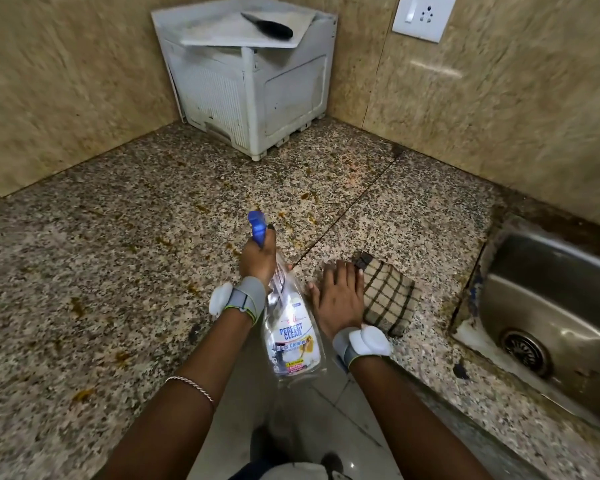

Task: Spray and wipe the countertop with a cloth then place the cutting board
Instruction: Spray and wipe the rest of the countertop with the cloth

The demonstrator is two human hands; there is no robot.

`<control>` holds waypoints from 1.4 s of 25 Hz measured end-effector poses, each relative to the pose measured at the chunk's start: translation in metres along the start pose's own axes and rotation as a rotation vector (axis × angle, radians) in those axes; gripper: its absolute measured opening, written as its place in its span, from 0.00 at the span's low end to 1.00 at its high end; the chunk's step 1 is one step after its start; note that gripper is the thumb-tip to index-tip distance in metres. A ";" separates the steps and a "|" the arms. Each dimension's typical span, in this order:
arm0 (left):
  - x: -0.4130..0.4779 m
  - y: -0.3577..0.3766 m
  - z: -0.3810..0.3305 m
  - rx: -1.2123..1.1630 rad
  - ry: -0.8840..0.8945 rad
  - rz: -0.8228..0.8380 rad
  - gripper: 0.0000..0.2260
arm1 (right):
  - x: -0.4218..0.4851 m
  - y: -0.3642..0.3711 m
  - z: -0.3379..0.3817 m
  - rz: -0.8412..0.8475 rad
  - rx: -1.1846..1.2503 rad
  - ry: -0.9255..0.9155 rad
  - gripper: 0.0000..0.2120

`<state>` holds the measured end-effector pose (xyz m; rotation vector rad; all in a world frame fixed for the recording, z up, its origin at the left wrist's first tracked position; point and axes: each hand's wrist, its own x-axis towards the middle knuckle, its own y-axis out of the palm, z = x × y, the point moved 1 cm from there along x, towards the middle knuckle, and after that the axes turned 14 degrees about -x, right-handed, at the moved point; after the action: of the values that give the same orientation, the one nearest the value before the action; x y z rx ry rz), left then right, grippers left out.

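Step in hand: spraying the table point(118, 237), judged from the raised spray bottle point(293, 337).
Left hand point(257, 261): fingers point(270, 233) curled round the bottle neck, one beside the blue trigger; nozzle aimed forward, away from the wrist.
Right hand point(338, 296): fingers point(343, 271) straight and spread, gripping nothing, lying flat at the near-left edge of the cloth point(387, 299).
Stains point(305, 195): brown spots just ahead of the left fingers and further to their left.
Cutting board point(222, 29): well beyond both hands, on the white box point(257, 98), with a knife point(267, 27) on top.
Technique: aim low at the spots, use short trigger pulls, cover the left-side spots before wiping.
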<state>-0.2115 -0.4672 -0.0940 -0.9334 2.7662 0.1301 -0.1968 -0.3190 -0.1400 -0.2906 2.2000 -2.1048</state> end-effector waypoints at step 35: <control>0.080 0.069 -0.053 0.112 -0.048 0.224 0.17 | 0.102 0.017 -0.046 0.108 -0.018 -0.031 0.29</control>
<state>-0.3248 -0.4670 -0.0605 -0.5836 2.7924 0.0326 -0.3069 -0.2932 -0.1478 -0.1996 2.1672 -2.0122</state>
